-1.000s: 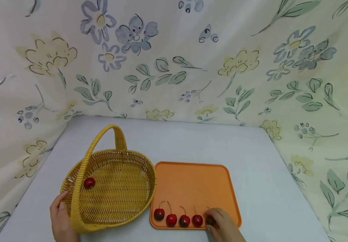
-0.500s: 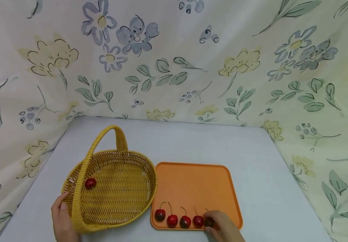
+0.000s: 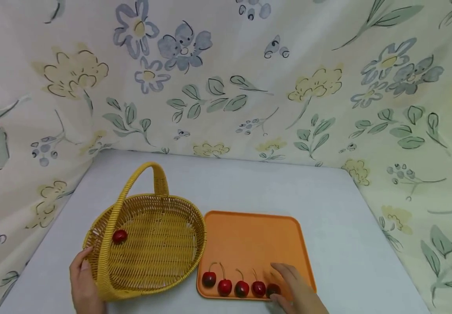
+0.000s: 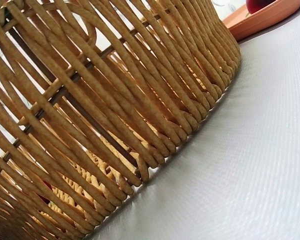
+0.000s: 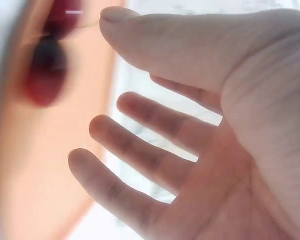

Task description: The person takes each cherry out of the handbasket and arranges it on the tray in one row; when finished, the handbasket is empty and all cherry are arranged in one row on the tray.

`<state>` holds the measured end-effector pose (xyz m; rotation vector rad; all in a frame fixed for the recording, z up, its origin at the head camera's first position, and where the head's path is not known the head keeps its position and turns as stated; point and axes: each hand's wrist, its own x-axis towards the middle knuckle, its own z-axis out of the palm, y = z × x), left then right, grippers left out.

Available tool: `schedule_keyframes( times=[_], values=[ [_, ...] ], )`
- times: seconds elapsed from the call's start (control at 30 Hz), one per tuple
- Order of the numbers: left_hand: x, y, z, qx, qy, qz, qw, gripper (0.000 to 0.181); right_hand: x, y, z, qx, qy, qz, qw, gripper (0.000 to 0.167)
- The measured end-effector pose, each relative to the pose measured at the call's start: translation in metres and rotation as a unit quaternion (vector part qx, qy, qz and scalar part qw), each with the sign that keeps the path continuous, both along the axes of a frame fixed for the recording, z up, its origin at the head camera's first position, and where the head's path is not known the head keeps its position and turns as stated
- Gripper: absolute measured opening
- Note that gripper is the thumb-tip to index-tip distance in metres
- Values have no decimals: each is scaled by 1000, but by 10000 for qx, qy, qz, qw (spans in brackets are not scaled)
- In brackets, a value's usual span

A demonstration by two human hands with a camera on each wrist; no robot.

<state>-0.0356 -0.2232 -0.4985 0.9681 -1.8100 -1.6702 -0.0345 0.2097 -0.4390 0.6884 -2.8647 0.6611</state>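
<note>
My left hand (image 3: 83, 281) is at the left side of a yellow wicker basket (image 3: 151, 248), holding its rim. The basket wall (image 4: 115, 100) fills much of the left wrist view; the fingers barely show there. One red cherry (image 3: 119, 236) lies inside the basket near the handle. My right hand (image 3: 298, 288) hovers at the front right of an orange tray (image 3: 253, 240), fingers spread and nothing held. Beside its thumb is a dark red cherry (image 3: 273, 290), last in a row of several stemmed cherries (image 3: 241, 288) along the tray's front edge. That cherry (image 5: 46, 75) looks blurred in the right wrist view.
The basket's tall arched handle (image 3: 112, 231) rises over its left part. Basket and tray stand side by side on a white table (image 3: 347, 244), the basket's right rim close to the tray's left edge. Floral cloth (image 3: 226, 78) hangs behind and along both sides.
My right hand has let go of the rightmost cherry; its fingers have spread and moved a little right. The left hand stays at the basket. The head view has shifted slightly.
</note>
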Motion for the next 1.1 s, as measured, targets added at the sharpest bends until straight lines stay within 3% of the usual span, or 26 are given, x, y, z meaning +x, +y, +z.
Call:
schedule_keyframes(
  times=[0.1,0.2,0.33,0.43,0.53,0.7,0.8,0.87,1.0,1.1],
  values=[
    [0,1,1,-106,-119,-27,9999,41,-4,-10,28,190,-19,-191,9996,65],
    [0,1,2,-171,-168,-70,9997,42,-12,-27,57,507,29,25,9987,62],
    [1,3,5,-149,-86,-123,9998,42,-27,-59,84,771,189,681,9945,60],
    [1,3,5,-134,-107,-139,9998,42,-42,-87,94,784,335,1367,9869,58],
    [0,2,4,-144,-199,-137,9996,43,-61,-116,99,719,299,2141,9737,54],
    [3,-2,2,-238,-156,-94,9995,43,-100,-180,100,1098,233,3243,9393,43],
    [4,-2,1,-242,-69,-116,9996,43,-119,-228,89,1549,121,3670,9172,41],
    [4,-2,0,-248,1,-166,9996,43,-129,-259,77,1771,61,3818,9071,42],
    [3,-1,-2,-194,68,-292,9994,43,-142,-309,54,2089,20,3951,8946,41],
    [4,-1,-1,-130,54,-286,9995,43,-147,-337,43,2293,-418,3869,8922,37]
  ],
)
